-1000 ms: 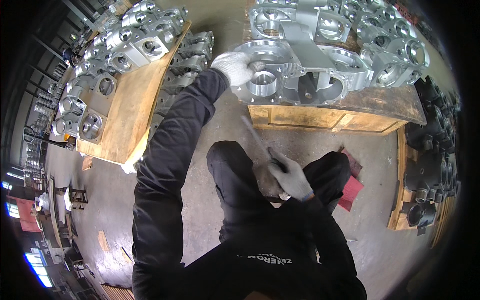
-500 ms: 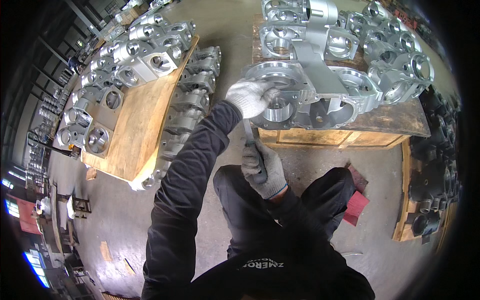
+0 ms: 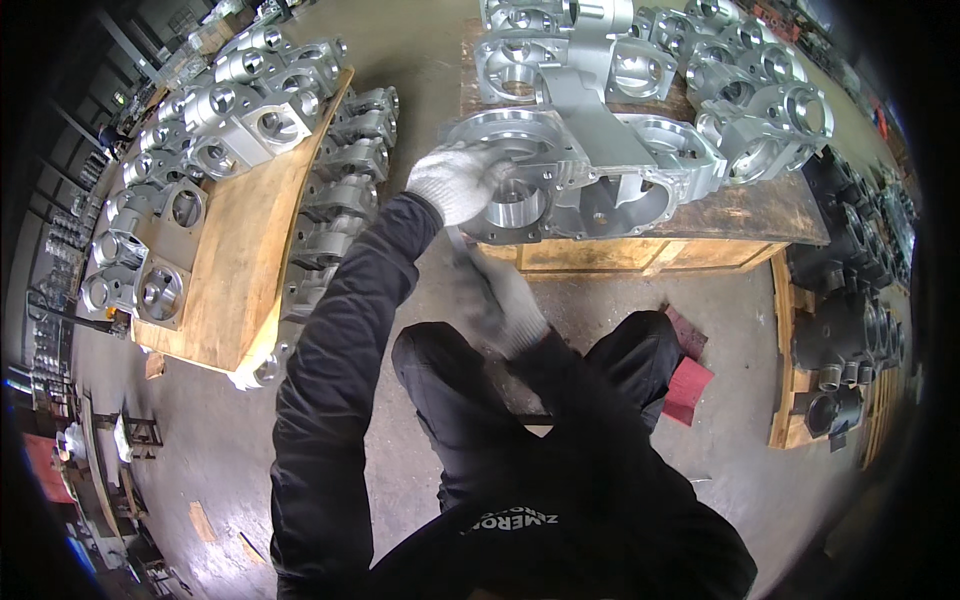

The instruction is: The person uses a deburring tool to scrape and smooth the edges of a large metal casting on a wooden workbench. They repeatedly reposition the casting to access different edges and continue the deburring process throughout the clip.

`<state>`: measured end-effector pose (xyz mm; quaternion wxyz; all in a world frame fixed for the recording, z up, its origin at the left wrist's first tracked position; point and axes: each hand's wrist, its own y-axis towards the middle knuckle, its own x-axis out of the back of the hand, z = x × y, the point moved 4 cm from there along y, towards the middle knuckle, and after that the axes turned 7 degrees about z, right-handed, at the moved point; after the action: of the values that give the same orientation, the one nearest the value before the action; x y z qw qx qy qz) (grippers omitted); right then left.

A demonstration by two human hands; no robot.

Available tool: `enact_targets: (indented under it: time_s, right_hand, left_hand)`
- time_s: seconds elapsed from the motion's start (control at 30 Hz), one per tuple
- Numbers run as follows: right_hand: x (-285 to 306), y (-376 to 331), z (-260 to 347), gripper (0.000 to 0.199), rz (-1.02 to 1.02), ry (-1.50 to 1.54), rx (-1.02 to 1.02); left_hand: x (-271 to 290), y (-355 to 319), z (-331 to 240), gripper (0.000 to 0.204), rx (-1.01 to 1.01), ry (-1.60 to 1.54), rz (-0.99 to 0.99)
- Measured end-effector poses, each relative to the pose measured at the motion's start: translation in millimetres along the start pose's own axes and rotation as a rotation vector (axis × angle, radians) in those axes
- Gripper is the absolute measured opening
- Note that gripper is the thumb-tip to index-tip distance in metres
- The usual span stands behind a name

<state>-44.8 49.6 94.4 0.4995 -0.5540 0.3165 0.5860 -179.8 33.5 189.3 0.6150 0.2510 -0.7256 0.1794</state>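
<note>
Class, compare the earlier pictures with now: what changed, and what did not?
Since the first picture, the right hand has moved up and left toward the near left corner of the silver casting, bringing the thin tool along; both are blurred now. No grip was visibly taken or let go. The left hand stayed on the casting, the red sheet on the floor.

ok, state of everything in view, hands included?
Near silver casting: on the workbench, bores open
Left hand: gloved, resting on that casting
Right hand: gloved, gripping the hand tool, blurred
Workbench: loaded with silver castings
Left wooden board: silver castings on it
Black castings: grouped at right
Red sheet: lying on floor
</note>
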Motion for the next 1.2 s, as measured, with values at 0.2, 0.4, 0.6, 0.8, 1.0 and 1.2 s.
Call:
enact_targets:
  time_s: [0.2, 0.4, 0.6, 0.8, 1.0, 1.2]
  right_hand:
    - [2.0, -3.4, 14.0, 0.032, -0.101, -0.507, 0.108]
    - [49.9, -68.6, 15.5, 0.041, -0.314, -1.174, -0.071]
    - [102.2, -186.0, 48.5, 0.041, -0.434, -1.543, 0.432]
    - [51.4, -203.2, 119.7, 0.035, -0.786, -2.28, 0.536]
    - [41.2, -184.9, 139.8, 0.029, -0.585, -2.465, 0.461]
    - [22.8, -173.1, 159.4, 0.024, -0.604, -2.503, 0.394]
  left_hand:
    - [2.9, -2.2, -0.9, 0.04, -0.08, -0.128, -0.015]
    - [3.5, -8.8, -1.5, 0.052, -0.047, 0.057, 0.012]
    - [7.6, -7.4, -0.9, 0.053, -0.124, 0.049, -0.066]
    - [-23.6, -41.5, -78.7, 0.027, -0.057, -0.163, -0.636]
    - [-179.9, -13.9, -157.4, 0.056, 0.336, -1.39, 0.007]
    - [-197.4, 22.6, -178.1, 0.055, 0.413, -1.492, -0.03]
